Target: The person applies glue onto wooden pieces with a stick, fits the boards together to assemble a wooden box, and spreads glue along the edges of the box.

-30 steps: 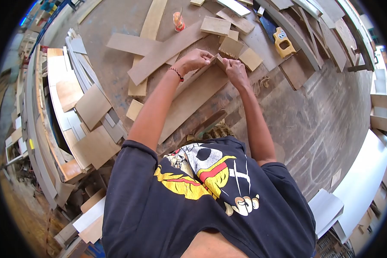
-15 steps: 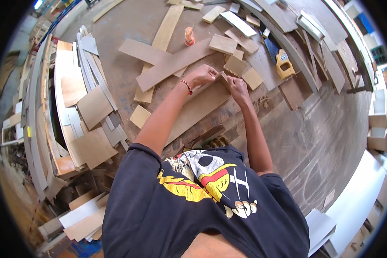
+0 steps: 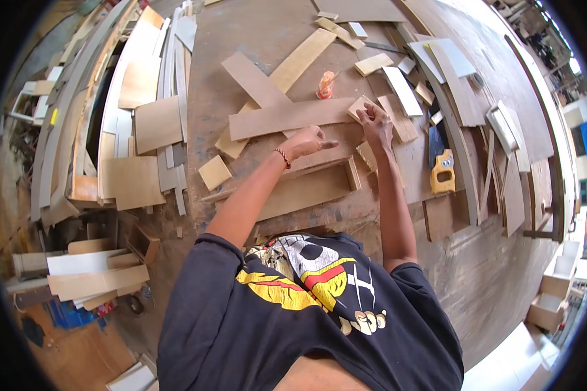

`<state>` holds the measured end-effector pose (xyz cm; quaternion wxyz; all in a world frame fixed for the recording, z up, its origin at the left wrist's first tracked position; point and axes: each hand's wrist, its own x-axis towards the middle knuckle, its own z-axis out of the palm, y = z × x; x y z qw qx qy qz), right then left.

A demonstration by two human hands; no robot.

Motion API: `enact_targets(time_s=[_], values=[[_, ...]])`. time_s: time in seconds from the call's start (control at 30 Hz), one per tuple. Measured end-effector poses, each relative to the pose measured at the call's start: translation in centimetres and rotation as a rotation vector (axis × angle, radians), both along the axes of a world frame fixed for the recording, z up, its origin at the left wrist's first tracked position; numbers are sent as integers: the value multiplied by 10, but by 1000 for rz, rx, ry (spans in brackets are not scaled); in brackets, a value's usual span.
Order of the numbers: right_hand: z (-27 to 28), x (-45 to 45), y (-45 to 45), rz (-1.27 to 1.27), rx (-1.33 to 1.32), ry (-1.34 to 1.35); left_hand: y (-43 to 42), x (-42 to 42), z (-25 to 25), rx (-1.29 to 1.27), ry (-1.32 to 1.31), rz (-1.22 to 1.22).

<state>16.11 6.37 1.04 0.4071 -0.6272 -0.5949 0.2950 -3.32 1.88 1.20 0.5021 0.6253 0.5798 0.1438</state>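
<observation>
Boards (image 3: pixel 280 118) and bottle (image 3: pixel 325 86) lie beyond our near wooden frame (image 3: pixel 326 159), saw (image 3: pixel 443 171) right. Fingers bent, our left hand (image 3: pixel 306 141) is by the frame, our right hand (image 3: pixel 377 128) at a block (image 3: pixel 356 108); we cannot tell either grip.

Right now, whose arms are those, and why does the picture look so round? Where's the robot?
There's no robot here! A person is working with two bare hands. One camera, worn on the head, looks forward and down, so you see their arms and dark shirt from above. The view looks round and bendy at the edges.

On the brown surface lie lots of wood pieces, a saw with a yellow handle, and a small red jar.

The right hand is at a small block; it seems to touch it, but I can't tell if it grips it. The left hand is above the wood, and I can't see anything clearly held in it.
</observation>
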Motion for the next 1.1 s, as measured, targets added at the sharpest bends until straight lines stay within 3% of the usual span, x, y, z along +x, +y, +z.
enact_targets(time_s=[0.13,0.37,0.5,0.6,0.67,0.8,1.1], values=[[17,-13,43,147,-28,-130,23,-9,-13,187,127,276],[-9,-39,114,387,24,-194,83,-14,-51,396,194,418],[-29,-39,130,462,222,-200,116,-4,-52,385,185,376],[-24,-32,123,466,317,-237,136,0,-51,299,30,362],[-18,-30,119,481,420,-244,150,-3,-74,423,-31,166],[-18,-27,116,456,403,-292,154,-2,-77,374,65,94],[-5,-32,114,426,285,-219,142,3,-67,517,112,116]])
